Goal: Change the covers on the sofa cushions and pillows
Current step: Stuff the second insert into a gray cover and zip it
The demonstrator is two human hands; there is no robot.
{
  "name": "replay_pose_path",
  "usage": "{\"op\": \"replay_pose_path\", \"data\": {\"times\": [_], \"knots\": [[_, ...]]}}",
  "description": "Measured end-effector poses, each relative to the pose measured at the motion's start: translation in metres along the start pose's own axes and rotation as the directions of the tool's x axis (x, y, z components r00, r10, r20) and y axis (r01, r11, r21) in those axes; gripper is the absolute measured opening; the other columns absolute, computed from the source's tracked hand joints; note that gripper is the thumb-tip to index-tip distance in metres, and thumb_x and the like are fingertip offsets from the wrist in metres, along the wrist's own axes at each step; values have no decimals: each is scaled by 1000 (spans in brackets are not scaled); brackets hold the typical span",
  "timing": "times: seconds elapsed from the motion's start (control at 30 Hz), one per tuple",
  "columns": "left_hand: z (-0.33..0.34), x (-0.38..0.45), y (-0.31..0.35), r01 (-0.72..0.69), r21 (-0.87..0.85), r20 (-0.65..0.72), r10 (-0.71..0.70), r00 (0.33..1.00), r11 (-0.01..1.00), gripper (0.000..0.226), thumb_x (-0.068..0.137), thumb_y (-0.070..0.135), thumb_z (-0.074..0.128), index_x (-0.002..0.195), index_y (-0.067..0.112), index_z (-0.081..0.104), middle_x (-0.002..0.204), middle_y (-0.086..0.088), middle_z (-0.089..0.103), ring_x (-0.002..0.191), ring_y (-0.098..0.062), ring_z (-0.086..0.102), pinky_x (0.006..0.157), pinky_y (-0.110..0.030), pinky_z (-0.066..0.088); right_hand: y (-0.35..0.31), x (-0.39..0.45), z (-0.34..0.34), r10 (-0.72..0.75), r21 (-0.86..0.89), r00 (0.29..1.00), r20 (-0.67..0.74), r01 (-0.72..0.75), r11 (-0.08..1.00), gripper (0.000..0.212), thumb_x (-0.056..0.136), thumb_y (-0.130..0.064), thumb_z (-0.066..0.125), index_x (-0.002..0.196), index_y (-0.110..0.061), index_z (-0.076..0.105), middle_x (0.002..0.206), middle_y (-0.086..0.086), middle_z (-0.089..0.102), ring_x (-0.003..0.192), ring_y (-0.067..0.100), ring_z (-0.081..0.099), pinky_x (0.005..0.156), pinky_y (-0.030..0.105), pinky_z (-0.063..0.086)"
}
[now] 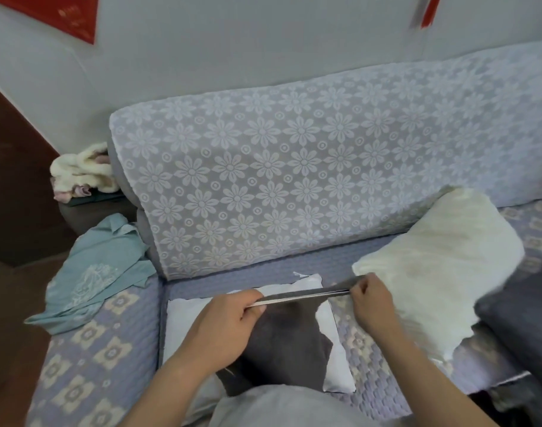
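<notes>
I hold the dark grey cover (282,343) stretched between my two hands in the lower middle of the frame: my left hand (229,318) pinches one end of its open edge between thumb and curled fingers, and my right hand (371,298) pinches the other end, so the edge runs taut as a thin line from one hand to the other. The rest of the cover hangs down and drapes over a flat white pillow insert (186,322) lying on the sofa seat (88,343), which wears a lilac quilted spread with pale flower squares. Just right of my right hand a plump cream pillow (442,266) leans on the seat, touching a dark grey cushion (522,328) at the right edge of the frame. Behind them the sofa back (294,180) is draped in white floral lace. At the left of the frame a teal garment (100,272) lies crumpled across the sofa arm, and above it, in the left middle, sits a bundle of cream fleecy cloth (82,171). A red paper (60,13) hangs on the wall in the upper left corner.
</notes>
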State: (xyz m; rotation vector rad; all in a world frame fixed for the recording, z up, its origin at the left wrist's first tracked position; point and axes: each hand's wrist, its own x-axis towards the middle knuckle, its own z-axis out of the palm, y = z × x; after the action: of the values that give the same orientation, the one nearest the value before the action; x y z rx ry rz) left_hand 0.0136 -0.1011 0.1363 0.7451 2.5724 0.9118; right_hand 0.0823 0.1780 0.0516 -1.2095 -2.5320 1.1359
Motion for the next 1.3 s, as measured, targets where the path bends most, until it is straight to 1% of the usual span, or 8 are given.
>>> {"op": "replay_pose_path", "data": {"times": [0.17, 0.33, 0.63, 0.77, 0.93, 1.07, 1.17, 1.3], "knots": [[-31, -7, -30, 57, 29, 169, -61, 984, 998, 20, 99, 45, 56, 90, 30, 65, 79, 6, 68, 78, -12, 64, 80, -44, 54, -3, 18, -27, -52, 42, 994, -98, 56, 998, 12, 91, -7, 57, 79, -7, 55, 94, 7, 62, 90, 30, 57, 77, 34, 37], [-63, -16, -38, 238, -170, 162, -211, 964, 956, 40, 92, 60, 48, 81, 26, 67, 69, 12, 66, 67, 2, 58, 71, -25, 45, -51, 6, -48, -134, 213, 977, -165, 168, 962, 15, 98, -13, 48, 84, -8, 49, 81, -4, 60, 80, 22, 52, 71, 35, 33], [-61, -34, -54, 275, -56, 374, -235, 897, 960, 5, 91, 20, 71, 94, 24, 74, 82, 10, 74, 69, 2, 61, 67, -13, 45, -117, -19, -69, -302, 275, 930, -211, 353, 894, 12, 98, -11, 42, 87, -8, 46, 73, 0, 50, 65, 4, 46, 64, 34, 31], [-43, -45, -66, 321, -89, 455, -248, 855, 943, 15, 88, 27, 71, 104, 27, 70, 77, 9, 65, 63, -1, 52, 62, -16, 41, -116, -24, -77, -454, 173, 889, -67, 458, 872, 27, 94, -29, 62, 75, -15, 49, 62, 0, 52, 57, 12, 44, 62, 34, 39], [-47, -64, -102, 417, -47, 558, -322, 764, 908, 28, 75, 31, 76, 102, 30, 69, 91, 14, 71, 80, -2, 63, 73, -22, 48, -112, -16, -84, -474, 11, 753, 456, 528, 849, 36, 76, -49, 80, 62, -19, 65, 53, -10, 53, 52, 3, 45, 53, 19, 33], [-39, -71, -157, 525, 292, 202, -588, 783, 799, 14, 74, 17, 60, 79, 29, 66, 81, 8, 69, 81, -11, 65, 68, -28, 50, -103, -3, -79, -377, -224, 663, 646, 637, 737, 27, 76, -54, 80, 63, -31, 70, 61, -19, 63, 61, -1, 56, 57, 14, 39], [-52, -69, -173, 717, 185, -269, -667, 695, 672, 17, 78, 8, 57, 73, 22, 64, 77, -2, 66, 73, -22, 62, 68, -33, 54, -99, 5, -79, -269, -337, 628, 731, 674, 657, 11, 78, -52, 77, 73, -43, 74, 65, -32, 64, 71, -7, 60, 67, 17, 43], [-81, -47, -160, 727, 152, -458, -604, 652, 670, 14, 87, 20, 52, 85, 20, 65, 93, -9, 67, 85, -32, 62, 74, -37, 52, -100, 24, -86, -155, -387, 620, 769, 645, 659, 15, 83, -48, 74, 74, -37, 76, 72, -21, 71, 76, -2, 64, 76, 25, 53]]}}
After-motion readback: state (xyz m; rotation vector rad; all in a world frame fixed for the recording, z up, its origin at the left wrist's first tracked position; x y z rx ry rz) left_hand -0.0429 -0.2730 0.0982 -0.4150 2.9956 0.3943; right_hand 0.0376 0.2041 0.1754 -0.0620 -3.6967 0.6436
